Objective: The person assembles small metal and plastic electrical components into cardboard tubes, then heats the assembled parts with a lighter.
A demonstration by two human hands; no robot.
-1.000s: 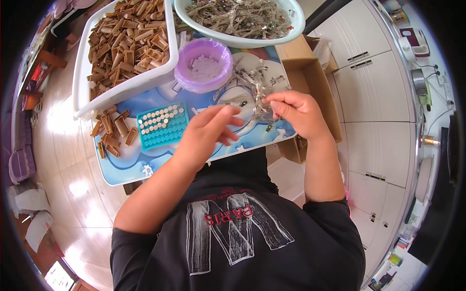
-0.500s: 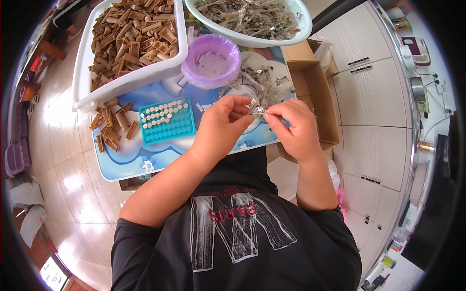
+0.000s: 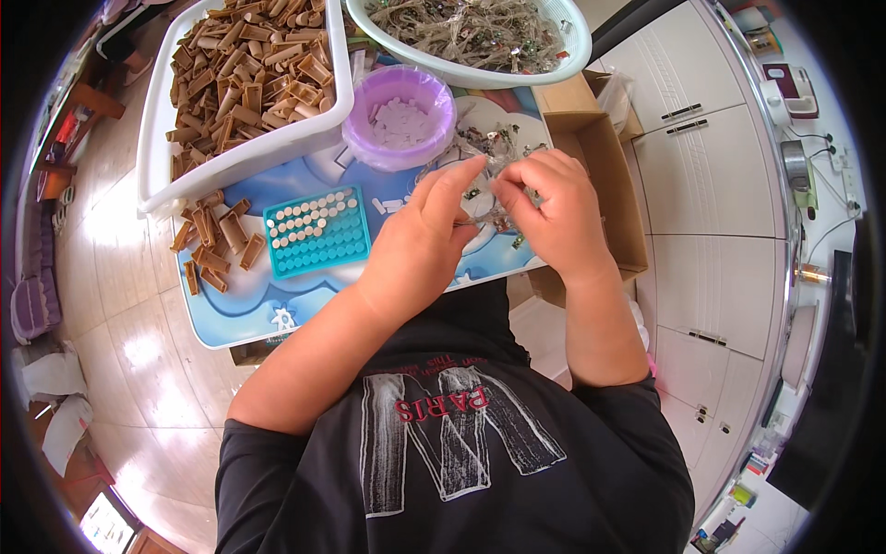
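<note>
My left hand (image 3: 415,240) is closed in a pinch, its index finger pointing up and away, over the right part of the table. Thumb and a lower finger press on a thin, see-through strand (image 3: 479,219) with small shiny bits. Close beside it, my right hand (image 3: 554,217) has its thumb and fingertips bent together; what they hold is too small to make out. Just beyond both hands lies a loose tangle of clear strands with glittering pieces (image 3: 498,140), partly hidden by my fingers.
A teal tray (image 3: 323,254) holds rows of white round pieces. Brown half-tube pieces (image 3: 208,249) lie left of it. Behind stand a white bin (image 3: 249,157) of similar pieces, a purple bowl (image 3: 355,138) with white bits and a pale basket (image 3: 577,46) of strands. A cardboard box (image 3: 600,157) stands right.
My hands, which were pinching a shiny piece fingertip to fingertip, have drawn slightly apart. The left index finger has lifted and stretched out; the right hand has moved up and turned inward.
</note>
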